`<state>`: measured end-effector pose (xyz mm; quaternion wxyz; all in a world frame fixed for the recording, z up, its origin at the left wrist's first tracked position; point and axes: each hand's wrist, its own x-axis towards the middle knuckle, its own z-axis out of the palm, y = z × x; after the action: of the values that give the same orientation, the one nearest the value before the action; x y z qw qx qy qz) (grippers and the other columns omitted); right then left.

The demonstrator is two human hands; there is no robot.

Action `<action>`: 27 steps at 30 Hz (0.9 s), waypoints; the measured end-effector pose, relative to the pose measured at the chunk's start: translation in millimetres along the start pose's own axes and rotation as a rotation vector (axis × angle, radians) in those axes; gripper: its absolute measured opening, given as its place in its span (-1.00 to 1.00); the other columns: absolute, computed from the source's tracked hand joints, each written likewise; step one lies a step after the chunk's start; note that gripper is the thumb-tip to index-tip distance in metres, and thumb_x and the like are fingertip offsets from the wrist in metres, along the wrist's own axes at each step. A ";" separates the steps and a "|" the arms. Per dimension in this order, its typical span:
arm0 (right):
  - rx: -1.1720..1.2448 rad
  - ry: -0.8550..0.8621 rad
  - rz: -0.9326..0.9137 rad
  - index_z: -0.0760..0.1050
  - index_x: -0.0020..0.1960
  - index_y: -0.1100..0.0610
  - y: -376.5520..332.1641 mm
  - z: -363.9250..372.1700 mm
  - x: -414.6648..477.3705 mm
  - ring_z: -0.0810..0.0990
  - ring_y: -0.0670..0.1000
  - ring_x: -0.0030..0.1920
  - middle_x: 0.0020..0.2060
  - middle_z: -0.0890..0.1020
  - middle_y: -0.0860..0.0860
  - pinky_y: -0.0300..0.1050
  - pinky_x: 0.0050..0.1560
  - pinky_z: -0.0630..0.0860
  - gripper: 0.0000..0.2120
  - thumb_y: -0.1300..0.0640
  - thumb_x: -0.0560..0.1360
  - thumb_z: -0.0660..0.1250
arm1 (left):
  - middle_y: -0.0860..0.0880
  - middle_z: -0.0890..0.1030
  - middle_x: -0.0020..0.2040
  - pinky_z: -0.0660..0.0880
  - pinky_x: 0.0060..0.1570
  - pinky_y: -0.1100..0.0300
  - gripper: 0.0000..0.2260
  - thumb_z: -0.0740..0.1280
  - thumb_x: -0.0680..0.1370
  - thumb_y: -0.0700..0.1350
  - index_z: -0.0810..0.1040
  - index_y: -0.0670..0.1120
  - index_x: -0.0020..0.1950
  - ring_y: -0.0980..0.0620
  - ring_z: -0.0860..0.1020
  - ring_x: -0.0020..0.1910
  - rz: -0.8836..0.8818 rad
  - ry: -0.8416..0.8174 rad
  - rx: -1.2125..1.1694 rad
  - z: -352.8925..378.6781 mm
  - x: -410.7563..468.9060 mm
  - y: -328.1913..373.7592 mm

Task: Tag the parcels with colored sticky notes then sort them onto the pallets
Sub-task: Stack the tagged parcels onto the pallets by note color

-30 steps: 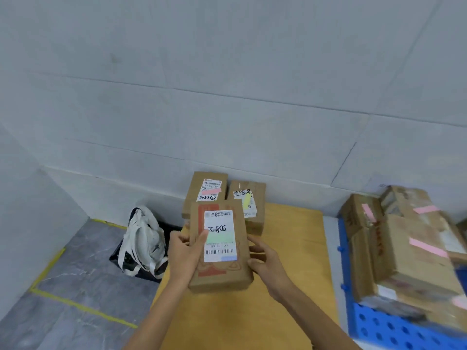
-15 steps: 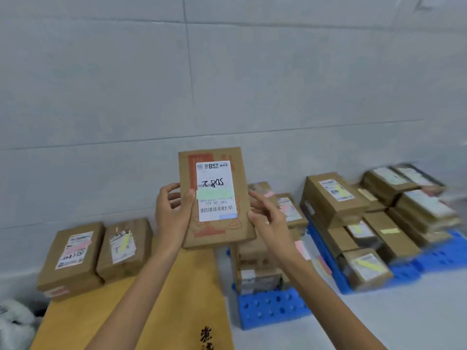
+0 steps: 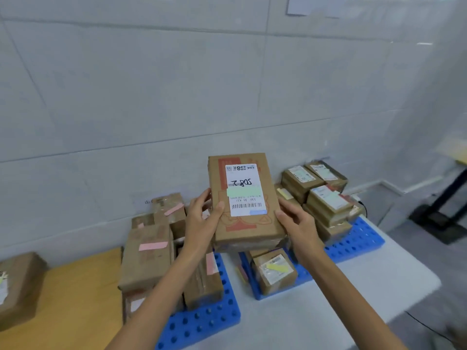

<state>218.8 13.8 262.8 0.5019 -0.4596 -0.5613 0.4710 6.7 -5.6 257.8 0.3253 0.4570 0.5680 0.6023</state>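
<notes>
A flat, rectangular cardboard parcel (image 3: pixel 246 223) is held in the air above the far right corner of the left blue pallet (image 3: pixel 202 322), its long axis running away from the person towards the wall and its face tilted up. The left hand (image 3: pixel 202 221) and right hand (image 3: pixel 299 226) clamp its long sides, thumbs on top and fingers curled round the edges. A white shipping label (image 3: pixel 243 178) bears a barcode, a large "8" and black handwriting like "2805"; the smaller print is blurred. A pale green sticky note (image 3: pixel 243 192) crosses the label. Pink-tagged brown parcels (image 3: pixel 149 253) sit on that pallet; to its right, yellow-tagged ones (image 3: pixel 274 271) fill another perforated plastic pallet (image 3: pixel 358 238).
</notes>
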 end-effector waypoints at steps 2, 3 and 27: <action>0.000 0.032 0.007 0.47 0.32 0.04 0.5 -17.5 7.5 0.55 -0.06 0.17 0.19 0.55 0.00 -0.23 -0.02 0.57 -0.65 0.23 0.55 0.30 | 0.04 0.46 0.29 0.53 0.18 0.02 -0.57 0.36 0.54 -0.04 0.38 0.08 0.40 0.17 0.47 0.23 -0.014 -0.052 -0.004 19.7 4.6 -2.9; -0.001 0.048 0.013 0.47 0.32 0.04 0.7 -25.1 11.0 0.55 -0.07 0.17 0.19 0.55 0.00 -0.22 -0.01 0.56 -0.64 0.24 0.55 0.30 | 0.07 0.45 0.28 0.53 0.18 0.01 -0.55 0.36 0.54 -0.04 0.37 0.07 0.42 0.19 0.46 0.23 -0.020 -0.078 -0.011 28.6 7.3 -3.7; -0.021 0.087 0.255 0.46 0.30 0.00 15.3 -202.7 164.3 0.49 -0.12 -0.10 0.04 0.55 -0.05 -0.21 -0.21 0.42 -0.70 0.07 0.57 0.25 | 0.10 0.34 0.46 0.40 0.34 0.02 -0.19 0.30 0.38 0.39 0.20 0.07 0.53 0.12 0.36 0.39 -0.010 -0.418 0.091 223.3 79.4 -8.3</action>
<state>409.3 191.9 279.8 0.4572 -0.5524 -0.4810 0.5045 181.7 154.3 249.9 0.4181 0.5834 0.5172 0.4662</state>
